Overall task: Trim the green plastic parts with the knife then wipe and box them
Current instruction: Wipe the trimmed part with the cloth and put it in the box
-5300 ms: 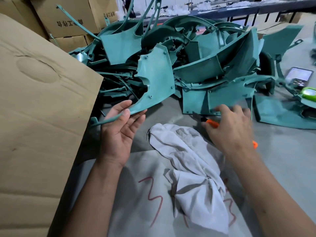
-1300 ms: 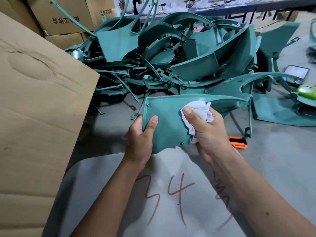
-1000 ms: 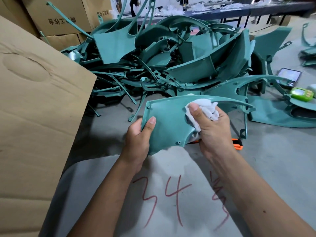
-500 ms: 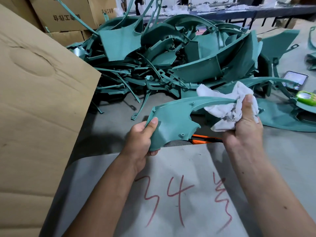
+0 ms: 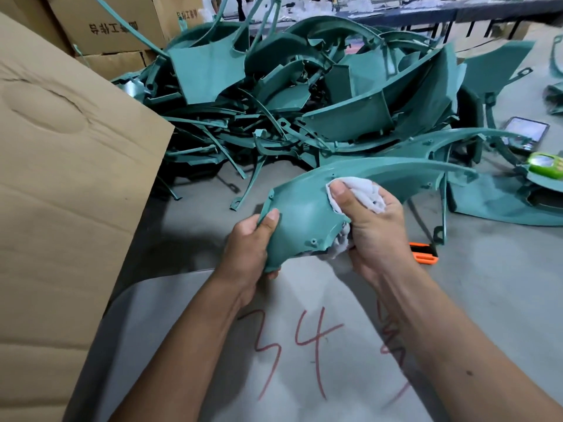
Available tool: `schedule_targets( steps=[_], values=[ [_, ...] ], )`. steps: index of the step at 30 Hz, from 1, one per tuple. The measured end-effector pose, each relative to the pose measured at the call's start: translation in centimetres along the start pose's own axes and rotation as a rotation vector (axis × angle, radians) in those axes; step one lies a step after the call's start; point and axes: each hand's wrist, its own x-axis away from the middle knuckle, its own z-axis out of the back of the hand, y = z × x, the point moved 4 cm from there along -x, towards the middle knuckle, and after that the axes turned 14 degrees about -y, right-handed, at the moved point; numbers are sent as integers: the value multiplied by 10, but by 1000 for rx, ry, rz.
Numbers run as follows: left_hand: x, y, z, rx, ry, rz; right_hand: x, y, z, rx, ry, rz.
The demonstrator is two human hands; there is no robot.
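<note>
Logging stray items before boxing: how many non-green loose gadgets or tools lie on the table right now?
3. An orange knife lies just right of the right hand; a phone and a lime-green gadget sit at the far right edge. The green pile may hide others.

Even, diffuse indoor light, moderately bright, without hard glare. Soft shadows lie on the grey table [image 5: 502, 284] under the green part [image 5: 304, 214] at frame centre and beneath the pile of green parts [image 5: 304, 95] in the upper middle. A faint sheen marks the part's curved surface. Wide-angle distortion bends the cardboard flap [image 5: 61, 193] at the left edge and stretches both forearms toward the bottom. Upper corners appear slightly soft; the centre is sharp.
</note>
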Motion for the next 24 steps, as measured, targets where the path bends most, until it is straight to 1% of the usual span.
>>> schedule_targets(
  steps=[2,4,7,11,14,17,18,20,21,22,24],
  values=[
    [-1,2,3,-18,-21,16,1,-2,2,20,19,40],
    [-2,3,4,-27,-45,17,-1,-6,6,-16,34,82],
    [-3,4,8,-38,-59,8,-6,-11,18,-30,120,84],
    [-2,4,17,-8,-57,11,-11,-19,32,-181,180,129],
    [-1,6,23,72,-30,-5,-13,-23,44,-224,241,139],
    [-2,6,27,211,17,-35,-12,-19,51,-152,325,142],
    [-2,7,28,260,29,-41,-13,-17,51,-76,333,132],
    [-1,9,35,367,47,-44,-13,-13,53,162,331,108],
    [-1,10,41,425,55,-50,-12,-13,55,251,359,106],
    [-1,12,48,462,73,-61,-11,-14,58,272,409,108],
    [-1,13,60,397,134,-74,-10,-17,64,135,489,137]
  ],
)
